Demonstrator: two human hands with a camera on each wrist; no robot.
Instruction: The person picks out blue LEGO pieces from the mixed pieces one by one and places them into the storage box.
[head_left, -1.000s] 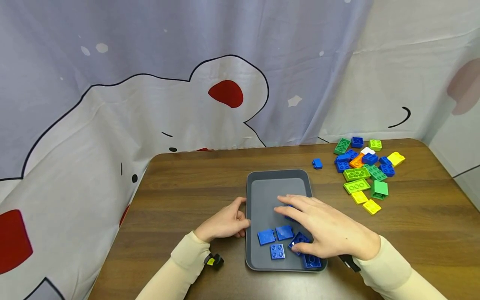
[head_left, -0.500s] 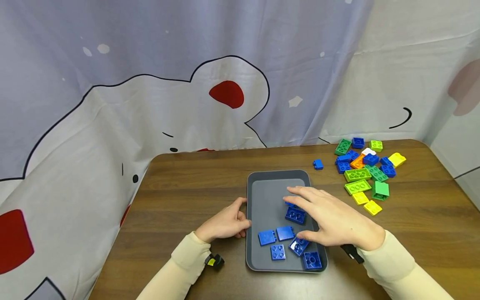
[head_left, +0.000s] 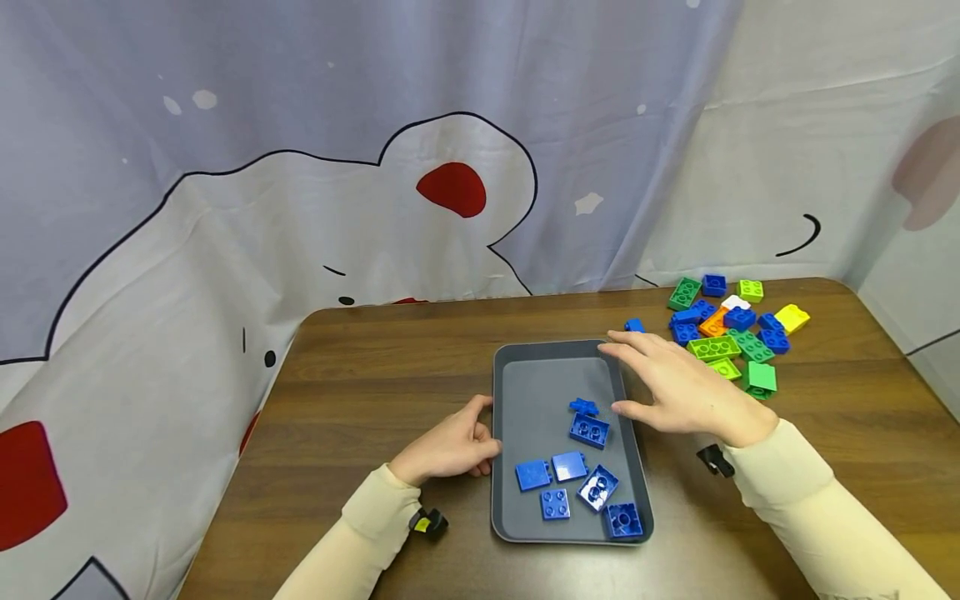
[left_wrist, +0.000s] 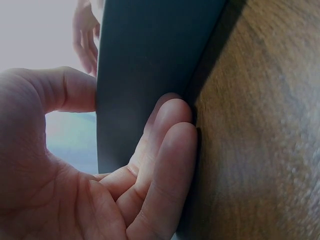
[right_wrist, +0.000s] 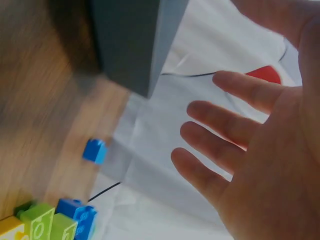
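Observation:
A grey tray [head_left: 536, 392] lies on the wooden table with several blue toy bricks in it, among them a four-stud brick [head_left: 555, 504], two flat-sided ones and a hollow-side-up one [head_left: 588, 431]. My left hand [head_left: 453, 442] holds the tray's left side; in the left wrist view the thumb meets the rim and the curled fingers lie against the outer wall [left_wrist: 135, 75]. Over the tray's right rim hovers my right hand [head_left: 678, 383], fingers spread and nothing in them. A small blue brick [right_wrist: 94, 151] sits on the table beyond its fingertips.
A loose pile of bricks lies at the back right of the table, with blue, orange, white, yellow and green bricks [head_left: 760, 379]. Behind the table hangs a printed curtain [head_left: 570, 167]. Bare wood [head_left: 390, 367] stretches left of the tray.
My right hand has moved from above the tray's bricks toward the back right, uncovering a small blue piece and other blue bricks in the tray. The left hand has stayed put.

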